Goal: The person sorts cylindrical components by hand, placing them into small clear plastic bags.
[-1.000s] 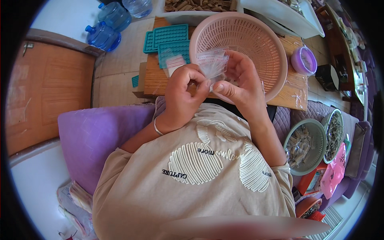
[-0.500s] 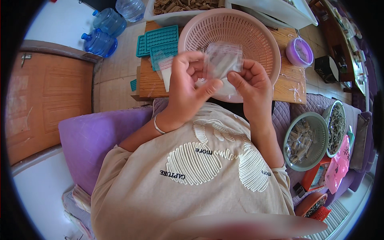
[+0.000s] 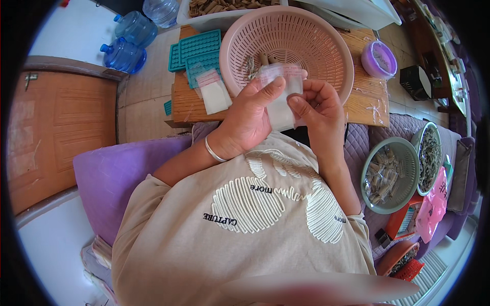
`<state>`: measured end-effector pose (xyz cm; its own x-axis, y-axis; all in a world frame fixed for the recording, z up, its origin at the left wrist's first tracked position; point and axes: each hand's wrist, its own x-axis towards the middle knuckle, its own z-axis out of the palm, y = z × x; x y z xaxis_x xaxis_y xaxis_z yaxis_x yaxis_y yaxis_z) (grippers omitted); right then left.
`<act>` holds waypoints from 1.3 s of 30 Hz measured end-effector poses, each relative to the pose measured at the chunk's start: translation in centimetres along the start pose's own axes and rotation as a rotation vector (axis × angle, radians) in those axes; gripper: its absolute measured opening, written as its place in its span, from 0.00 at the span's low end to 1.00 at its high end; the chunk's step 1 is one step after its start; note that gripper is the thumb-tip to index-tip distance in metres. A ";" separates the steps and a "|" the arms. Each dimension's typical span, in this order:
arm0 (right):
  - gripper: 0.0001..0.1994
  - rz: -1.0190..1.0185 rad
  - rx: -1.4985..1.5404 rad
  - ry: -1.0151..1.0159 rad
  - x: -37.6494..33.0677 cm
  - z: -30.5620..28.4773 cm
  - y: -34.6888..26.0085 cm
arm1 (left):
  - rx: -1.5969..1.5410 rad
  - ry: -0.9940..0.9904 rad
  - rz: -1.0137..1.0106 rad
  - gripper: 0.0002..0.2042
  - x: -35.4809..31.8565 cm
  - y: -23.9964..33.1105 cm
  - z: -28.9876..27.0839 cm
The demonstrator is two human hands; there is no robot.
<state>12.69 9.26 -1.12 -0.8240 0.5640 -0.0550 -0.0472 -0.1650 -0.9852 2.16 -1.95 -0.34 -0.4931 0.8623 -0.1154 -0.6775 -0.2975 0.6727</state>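
Note:
A clear plastic bag (image 3: 282,113) with a pink-printed top strip is held between my two hands, over the near rim of a large pink colander (image 3: 319,38). My left hand (image 3: 247,115) grips its left side, the thumb lying across the front. At its right side, the thumb and bent fingers of my right hand (image 3: 321,104) pinch the edge. Whitish bag layers show below the thumbs; whether it is one bag or several I cannot tell. Inside the colander lie a few brown rolled pieces (image 3: 264,59) and small shreds, partly hidden by the bag.
More clear bags (image 3: 214,97) lie left of my hands, beside teal molds (image 3: 201,47). A white bin of brown pieces (image 3: 224,7) stands behind. On the wooden table's right is a purple tub (image 3: 378,60). A green basket of wrapped pieces (image 3: 390,176) sits on the sofa.
The bag has come nearer and lower, and my left thumb has swung up across it. My left hand has turned and uncovered the bags on the table and the pieces in the colander.

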 end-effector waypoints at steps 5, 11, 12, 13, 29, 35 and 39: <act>0.13 0.049 0.052 0.041 -0.3 -0.6 -0.2 | -0.097 0.018 -0.093 0.23 0.3 0.0 -0.8; 0.12 -0.015 0.059 0.119 -0.3 -0.9 -0.9 | -0.147 0.151 0.039 0.16 1.0 0.3 -1.4; 0.12 -0.015 0.057 0.124 -0.2 -1.2 -1.0 | -0.221 0.054 0.058 0.15 1.4 0.5 -3.2; 0.12 -0.030 0.035 0.136 -0.1 -1.6 -1.1 | -0.296 -0.044 0.075 0.13 1.5 1.1 -3.7; 0.14 -0.049 -0.021 0.057 -1.2 -2.0 -1.1 | 1.054 -0.002 0.392 0.17 -0.2 2.6 -1.3; 0.15 0.042 0.013 -0.039 -1.2 -1.7 -1.0 | 0.564 0.012 0.184 0.14 0.6 2.1 -1.2; 0.16 -0.066 -0.071 -0.022 -0.8 -1.2 -1.2 | 0.783 0.042 0.229 0.13 0.6 2.6 -0.7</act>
<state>14.05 9.98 -0.12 -0.8329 0.5533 0.0129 -0.0621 -0.0703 -0.9956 -0.26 -2.44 0.85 -0.6035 0.7943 0.0701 0.0128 -0.0782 0.9969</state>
